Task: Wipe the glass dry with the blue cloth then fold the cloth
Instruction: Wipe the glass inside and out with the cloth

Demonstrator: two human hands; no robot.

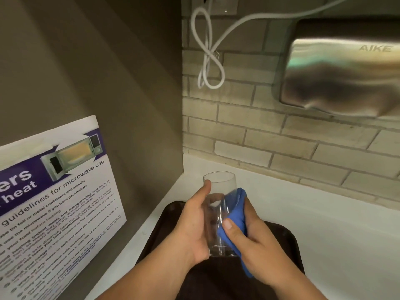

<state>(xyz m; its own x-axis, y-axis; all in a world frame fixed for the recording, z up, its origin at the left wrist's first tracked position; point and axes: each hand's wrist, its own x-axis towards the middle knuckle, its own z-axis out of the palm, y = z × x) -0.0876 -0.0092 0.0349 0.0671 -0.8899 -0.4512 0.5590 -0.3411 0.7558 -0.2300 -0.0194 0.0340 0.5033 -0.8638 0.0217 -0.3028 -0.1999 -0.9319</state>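
Note:
A clear drinking glass (217, 187) is held upright above a dark brown tray (287, 239). My left hand (191, 226) grips the glass from its left side, thumb near the rim. My right hand (249, 237) presses a bunched blue cloth (234, 211) against the glass's right side, thumb on the cloth. The cloth's tail hangs down below my right palm. The base of the glass shows between both hands.
The tray lies on a white counter (324, 208) in a corner. A brick-tiled wall (281, 135) is behind, with a steel hand dryer (342, 74) and a looped white cable (207, 61). A microwave guidelines poster (56, 204) is on the left wall.

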